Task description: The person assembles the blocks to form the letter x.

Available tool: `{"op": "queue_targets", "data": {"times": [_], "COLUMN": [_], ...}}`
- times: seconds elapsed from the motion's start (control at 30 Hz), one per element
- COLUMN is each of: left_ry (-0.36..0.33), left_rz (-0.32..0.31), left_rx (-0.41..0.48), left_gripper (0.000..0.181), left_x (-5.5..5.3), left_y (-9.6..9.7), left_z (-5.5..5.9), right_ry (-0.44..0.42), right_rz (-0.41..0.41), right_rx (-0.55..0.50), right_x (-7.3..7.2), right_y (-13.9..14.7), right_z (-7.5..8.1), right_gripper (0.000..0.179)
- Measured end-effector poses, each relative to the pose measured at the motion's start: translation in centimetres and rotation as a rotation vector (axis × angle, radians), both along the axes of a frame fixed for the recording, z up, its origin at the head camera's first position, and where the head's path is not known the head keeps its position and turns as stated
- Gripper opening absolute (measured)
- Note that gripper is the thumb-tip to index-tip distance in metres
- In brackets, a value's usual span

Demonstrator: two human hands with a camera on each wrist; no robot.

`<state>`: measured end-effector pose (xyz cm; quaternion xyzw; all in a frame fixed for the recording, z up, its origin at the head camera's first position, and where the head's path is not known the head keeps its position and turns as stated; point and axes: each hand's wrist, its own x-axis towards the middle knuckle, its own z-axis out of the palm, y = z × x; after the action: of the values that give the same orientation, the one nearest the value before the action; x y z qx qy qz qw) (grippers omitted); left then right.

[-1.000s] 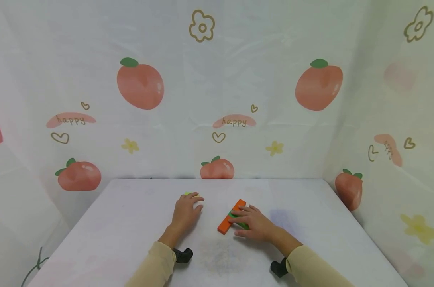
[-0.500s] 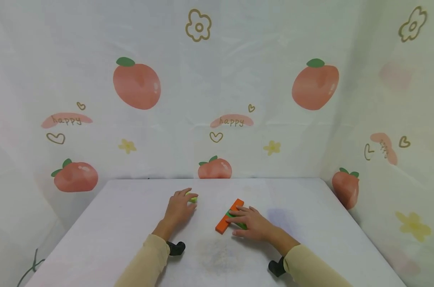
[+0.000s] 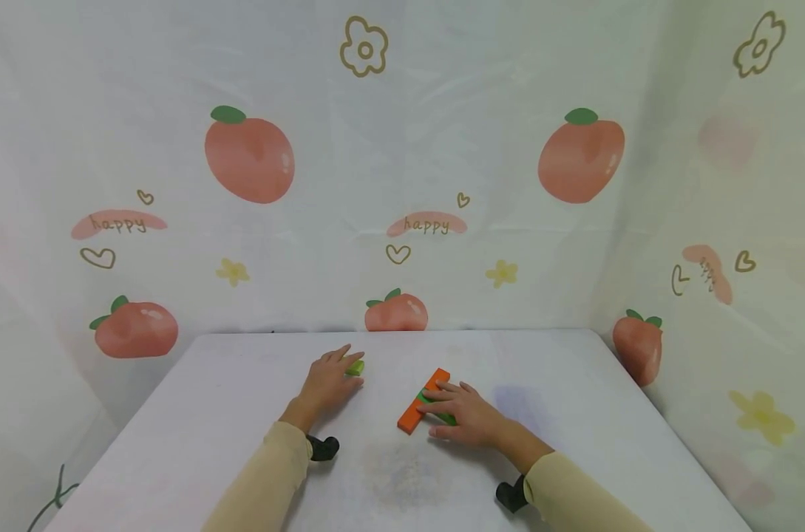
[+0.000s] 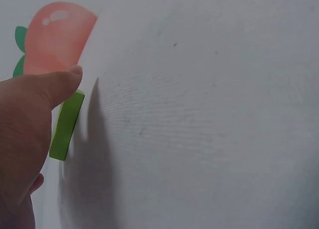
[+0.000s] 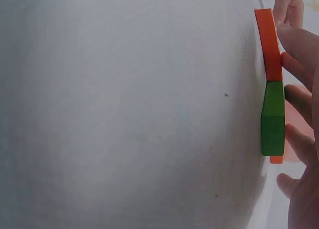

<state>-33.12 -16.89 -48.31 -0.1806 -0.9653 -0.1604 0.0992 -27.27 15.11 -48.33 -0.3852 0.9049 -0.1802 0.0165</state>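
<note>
Near the far middle of the table, my left hand (image 3: 327,380) hovers over or touches a light green block (image 3: 355,367), thumb on the near side and fingers extended beyond. In the left wrist view, the thumb overlaps one end of that green block (image 4: 67,126); I cannot see any firm grip. To the right, orange block pieces (image 3: 410,418) form a slanting line with green pieces (image 3: 449,419) at its middle. My right hand (image 3: 471,420) spreads its fingers over them. In the right wrist view, its fingertips lie along the orange block (image 5: 269,44) and green block (image 5: 273,116).
A white-covered table (image 3: 242,414) bears the blocks. Behind and beside it hangs a white curtain (image 3: 349,148) printed with fruit. Black wrist mounts (image 3: 324,448) stick out from both sleeves. A dark cord (image 3: 58,493) hangs at the table's left edge.
My left hand has shifted left and slightly away, so more of the light green block shows. The right hand stays on the orange and green blocks. The head view has turned slightly right.
</note>
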Motion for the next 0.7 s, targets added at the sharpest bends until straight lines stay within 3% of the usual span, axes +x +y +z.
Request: {"op": "queue_targets", "data": {"times": [0.33, 0.7], "left_ry": [-0.096, -0.16], "left_rz": [-0.004, 0.021], "left_rx": [-0.035, -0.089], "left_gripper": [0.053, 0.052], "left_x": [-0.4, -1.2], "left_y": [-0.2, -0.1], "left_z": [0.9, 1.1], "right_ry": [0.022, 0.017], "right_rz": [0.006, 0.013], "right_rx": [0.01, 0.001], "right_x": [0.0, 0.2], "right_y": [0.0, 0.0], "right_z": [0.0, 0.1], "right_gripper": [0.049, 0.049]}}
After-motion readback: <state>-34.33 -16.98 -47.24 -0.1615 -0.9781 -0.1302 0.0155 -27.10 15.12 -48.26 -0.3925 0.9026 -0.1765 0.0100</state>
